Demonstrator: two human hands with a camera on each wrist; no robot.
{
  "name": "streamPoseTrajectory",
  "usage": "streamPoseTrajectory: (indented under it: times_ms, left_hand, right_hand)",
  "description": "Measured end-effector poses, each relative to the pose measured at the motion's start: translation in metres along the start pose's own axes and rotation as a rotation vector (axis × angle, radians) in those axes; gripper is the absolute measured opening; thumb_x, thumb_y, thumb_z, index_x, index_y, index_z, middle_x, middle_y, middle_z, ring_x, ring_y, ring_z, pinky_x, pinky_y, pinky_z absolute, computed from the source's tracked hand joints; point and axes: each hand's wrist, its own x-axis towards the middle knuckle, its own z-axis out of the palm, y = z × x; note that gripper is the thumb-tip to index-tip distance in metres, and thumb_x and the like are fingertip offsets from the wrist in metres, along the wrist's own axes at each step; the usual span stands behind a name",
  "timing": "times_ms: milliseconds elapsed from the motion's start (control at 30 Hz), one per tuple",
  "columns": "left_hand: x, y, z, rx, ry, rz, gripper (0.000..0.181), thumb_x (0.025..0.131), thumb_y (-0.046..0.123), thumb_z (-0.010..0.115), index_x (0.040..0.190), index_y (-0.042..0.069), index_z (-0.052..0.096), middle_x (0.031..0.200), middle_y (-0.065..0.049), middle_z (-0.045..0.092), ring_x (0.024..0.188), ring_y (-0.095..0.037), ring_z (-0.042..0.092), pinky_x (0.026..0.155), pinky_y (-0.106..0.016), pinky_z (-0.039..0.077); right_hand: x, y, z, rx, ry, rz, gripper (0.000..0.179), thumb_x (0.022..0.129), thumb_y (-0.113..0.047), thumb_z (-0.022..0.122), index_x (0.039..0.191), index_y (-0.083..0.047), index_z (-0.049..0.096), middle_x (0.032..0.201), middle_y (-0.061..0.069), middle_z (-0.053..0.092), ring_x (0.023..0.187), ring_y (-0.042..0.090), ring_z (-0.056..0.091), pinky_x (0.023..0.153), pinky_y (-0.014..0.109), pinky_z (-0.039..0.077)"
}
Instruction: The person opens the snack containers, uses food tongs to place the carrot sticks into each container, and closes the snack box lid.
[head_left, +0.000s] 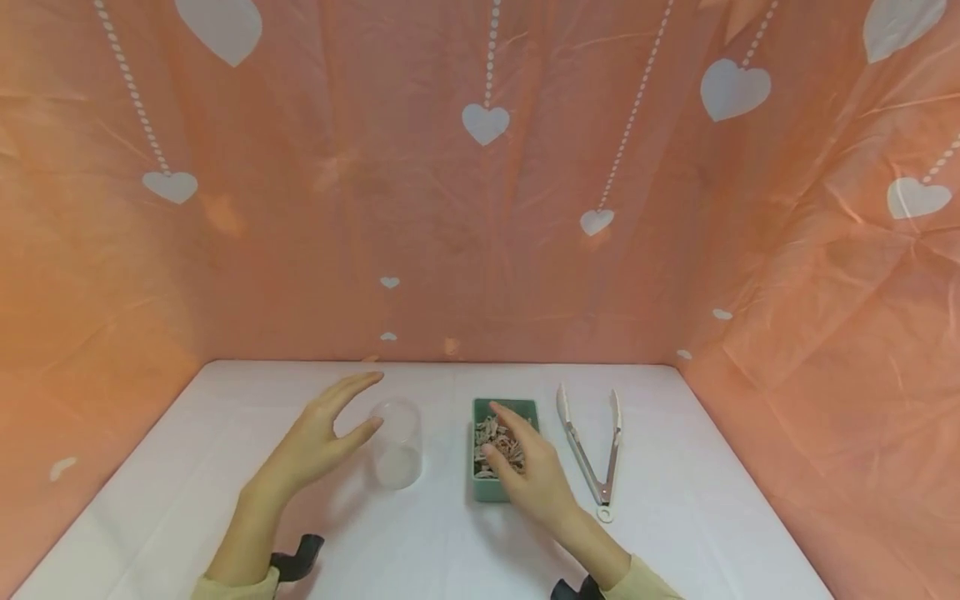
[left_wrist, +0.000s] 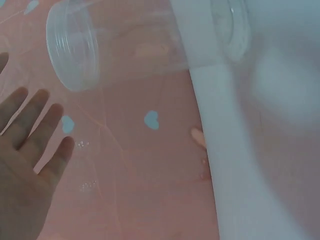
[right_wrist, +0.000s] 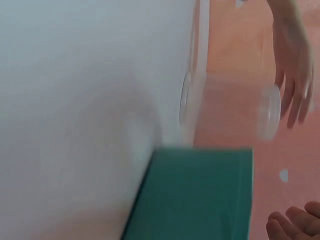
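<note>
No writing or brand mark can be read on anything here; the clear plastic jar (head_left: pixel 397 442), the green box (head_left: pixel 504 487) and the tongs (head_left: pixel 592 450) all look unlabelled.

The left hand (head_left: pixel 318 442) hovers above the white counter (head_left: pixel 187 467) with its palm turned toward the jar, its fingers (head_left: pixel 352 387) straight and spread, gripping nothing. The jar stands upright just beyond those fingertips, close to them but with a gap showing in the left wrist view.

The right hand (head_left: pixel 528 475) reaches over the green box, its fingers (head_left: pixel 510 414) relaxed and slightly bent, holding nothing; the fingertips hang over the pale dried pieces (head_left: pixel 491 437) that fill the box. The tongs lie flat on the counter just outward of that hand, apart from it, arms splayed away from the person.
</note>
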Motion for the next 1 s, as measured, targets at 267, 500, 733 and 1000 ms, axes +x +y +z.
streamPoseTrajectory:
  times_ms: [267, 500, 733, 1000]
  left_hand:
    - [0.008, 0.0, 0.01, -0.034, -0.128, -0.024, 0.058, 0.098, 0.027, 0.075, 0.151, 0.015, 0.054, 0.157, -0.008, 0.049, 0.146, -0.039, 0.042, 0.113, -0.067, 0.034]
    - [0.006, 0.0, 0.014, -0.038, -0.175, -0.039, 0.057, 0.097, 0.026, 0.075, 0.149, 0.011, 0.056, 0.158, -0.012, 0.048, 0.146, -0.042, 0.042, 0.112, -0.069, 0.035]
    - [0.005, -0.003, 0.014, -0.042, -0.194, -0.045, 0.054, 0.098, 0.023, 0.074, 0.147, 0.008, 0.058, 0.157, -0.014, 0.049, 0.145, -0.044, 0.042, 0.111, -0.07, 0.035]
    - [0.003, -0.007, 0.014, -0.04, -0.192, -0.024, 0.049, 0.099, 0.021, 0.072, 0.144, 0.006, 0.059, 0.154, -0.017, 0.051, 0.143, -0.046, 0.044, 0.111, -0.069, 0.036]
  right_hand:
    - [0.006, -0.02, 0.03, 0.113, -0.112, 0.146, 0.057, 0.099, -0.017, 0.07, 0.149, 0.0, 0.051, 0.137, 0.021, 0.064, 0.121, 0.036, 0.066, 0.1, 0.048, 0.055]
    - [0.01, -0.032, 0.051, 0.241, -0.226, 0.26, 0.06, 0.103, -0.023, 0.065, 0.153, 0.002, 0.043, 0.149, 0.026, 0.053, 0.133, 0.04, 0.057, 0.108, 0.044, 0.048]
    - [0.014, -0.034, 0.073, 0.423, -0.251, 0.358, 0.062, 0.105, -0.015, 0.062, 0.156, 0.007, 0.034, 0.157, 0.03, 0.041, 0.143, 0.047, 0.044, 0.113, 0.05, 0.041]
    - [0.013, -0.03, 0.095, 0.455, -0.224, 0.423, 0.064, 0.103, -0.012, 0.065, 0.156, 0.006, 0.034, 0.159, 0.028, 0.039, 0.145, 0.045, 0.042, 0.114, 0.05, 0.04]
